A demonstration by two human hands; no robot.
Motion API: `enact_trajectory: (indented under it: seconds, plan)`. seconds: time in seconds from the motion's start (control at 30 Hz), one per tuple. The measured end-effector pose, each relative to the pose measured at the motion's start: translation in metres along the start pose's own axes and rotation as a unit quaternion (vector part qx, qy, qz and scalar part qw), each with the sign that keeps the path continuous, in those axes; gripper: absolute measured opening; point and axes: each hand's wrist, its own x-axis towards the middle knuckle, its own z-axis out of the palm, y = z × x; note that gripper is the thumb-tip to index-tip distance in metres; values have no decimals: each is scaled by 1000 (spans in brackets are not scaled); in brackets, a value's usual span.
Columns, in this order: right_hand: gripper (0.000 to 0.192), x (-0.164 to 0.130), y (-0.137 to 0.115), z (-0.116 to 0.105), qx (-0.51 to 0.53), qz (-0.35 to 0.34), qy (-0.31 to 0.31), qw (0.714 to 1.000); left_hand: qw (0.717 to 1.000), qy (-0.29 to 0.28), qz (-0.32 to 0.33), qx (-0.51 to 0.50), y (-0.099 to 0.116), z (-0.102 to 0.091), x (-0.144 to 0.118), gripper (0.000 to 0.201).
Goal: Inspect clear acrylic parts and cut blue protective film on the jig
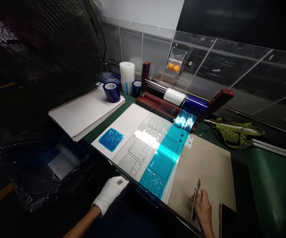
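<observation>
My left hand (110, 192), in a white glove, rests at the near edge of a white panel (130, 124), by the end of a clear film strip (139, 148). My bare right hand (202, 206) grips a thin metal blade (196, 198) upright over a brown board (207, 165). A blue film strip (163, 162) runs down the panel from a blue roll (195, 103) on a wooden dispenser stand (158, 104). A white roll (174, 96) sits beside the blue roll. A square of blue film (111, 139) lies on the panel's left part.
A stack of white sheets (83, 112) lies at left with blue tape rolls (111, 92) and a white roll (127, 76) behind. A black fan (46, 43) looms at upper left. A green bag (232, 132) lies at right, a dark phone (228, 219) near my right hand.
</observation>
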Motion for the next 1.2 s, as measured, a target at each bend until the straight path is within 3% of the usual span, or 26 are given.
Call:
enact_trajectory:
  seconds: [0.13,0.27,0.4,0.53,0.67,0.83,0.97,1.13,1.2]
  plan:
    - [44,-20,-82,21,117,-185,-53,974,983,104,81,124,8,-38,35,36]
    - [37,-41,-172,61,-38,-328,-66,942,952,114,133,250,10,-56,74,43]
    - [28,-43,-229,98,-158,-354,-54,920,923,84,170,336,5,-63,94,37]
    - [22,-35,-262,125,-203,-364,-63,907,899,55,197,387,2,-67,97,39]
    - [19,-32,-281,140,-240,-374,-76,893,885,44,207,415,3,-70,95,46]
    - [18,-33,-286,142,-265,-376,-79,884,879,25,211,428,2,-73,96,49]
    - [20,-32,-273,134,-278,-367,-80,884,878,11,225,423,-7,-74,96,61]
    - [24,-33,-240,111,-294,-341,-78,890,879,15,235,415,-30,-68,87,104]
    - [25,-34,-226,101,-301,-330,-76,892,878,29,248,409,-40,-64,83,111]
